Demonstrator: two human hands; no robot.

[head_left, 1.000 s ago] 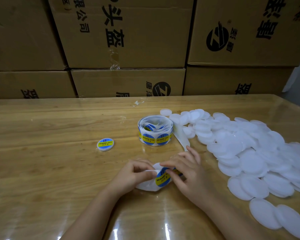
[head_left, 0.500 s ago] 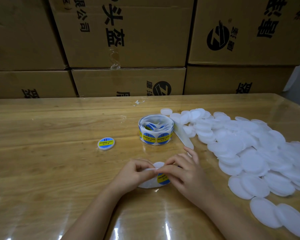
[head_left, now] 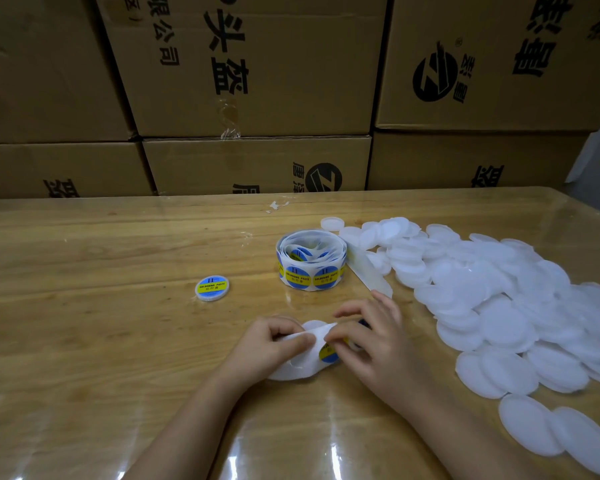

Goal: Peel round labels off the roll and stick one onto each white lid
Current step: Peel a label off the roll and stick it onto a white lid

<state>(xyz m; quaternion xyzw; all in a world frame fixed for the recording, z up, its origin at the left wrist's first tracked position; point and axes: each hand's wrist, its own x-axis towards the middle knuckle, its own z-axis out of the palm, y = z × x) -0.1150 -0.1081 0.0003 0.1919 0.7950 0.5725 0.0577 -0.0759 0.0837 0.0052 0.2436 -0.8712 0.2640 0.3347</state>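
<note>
A roll of round blue-and-yellow labels [head_left: 310, 259] stands at the table's middle, its white backing strip [head_left: 368, 275] trailing towards me. My left hand [head_left: 269, 344] pinches the end of the backing paper [head_left: 293, 367] near the front edge. My right hand [head_left: 371, 344] grips a blue-and-yellow label [head_left: 327, 353] at that paper's edge, partly hidden by the fingers. One white lid with a label on it [head_left: 212, 289] lies to the left. A big heap of bare white lids [head_left: 492, 299] covers the table's right side.
Stacked brown cardboard boxes [head_left: 257, 81] form a wall behind the wooden table [head_left: 84, 341]. A small scrap of clear tape [head_left: 276, 206] lies near the far edge. The table's right edge runs beside the lid heap.
My hands have drawn closer together over the backing paper, and the fingers of my right hand now cover more of the label.
</note>
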